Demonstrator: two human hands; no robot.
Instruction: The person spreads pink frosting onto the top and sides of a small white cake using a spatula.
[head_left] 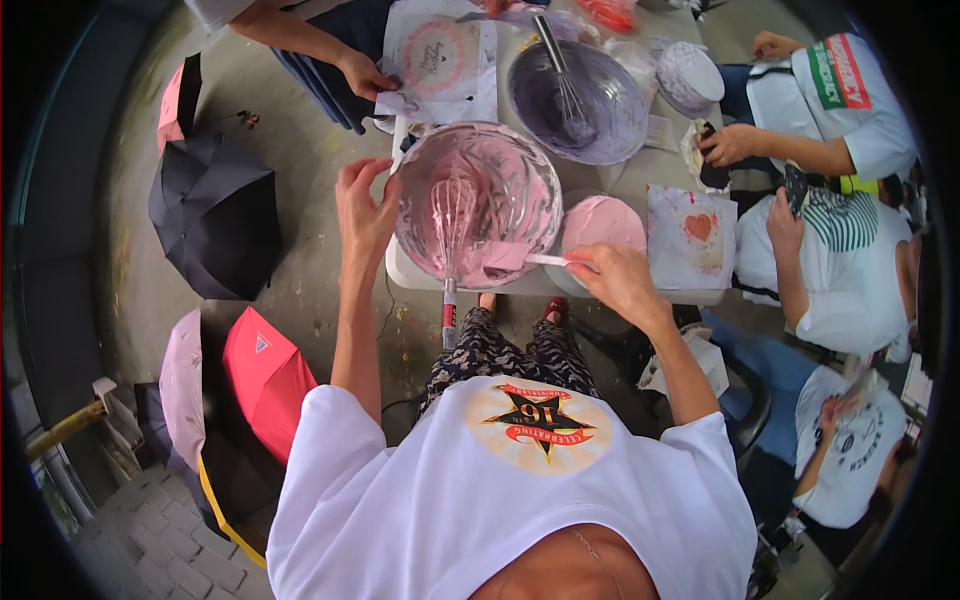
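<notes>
My left hand [365,205] grips the left rim of a steel bowl [420,160] coated inside with pink frosting. My right hand [610,275] is closed on the white handle of a spatula [550,258], whose pink-coated blade is down inside the bowl at its lower right. A whisk [452,210], also pink, rests in the bowl with its steel handle out over the near rim, toward me. Right of the bowl sits a round of pink frosting [605,225], perhaps a cake, partly behind my right hand. Beside that lies a sheet [665,225] with a red heart.
The table [625,182] holds a purple-coated bowl [610,120] with whisk, a white cake [688,70] and a stencil sheet [445,50]. Co-workers' hands are at top left [365,75] and right [730,145], with several people along the right. Umbrellas [215,205] stand open on the left floor.
</notes>
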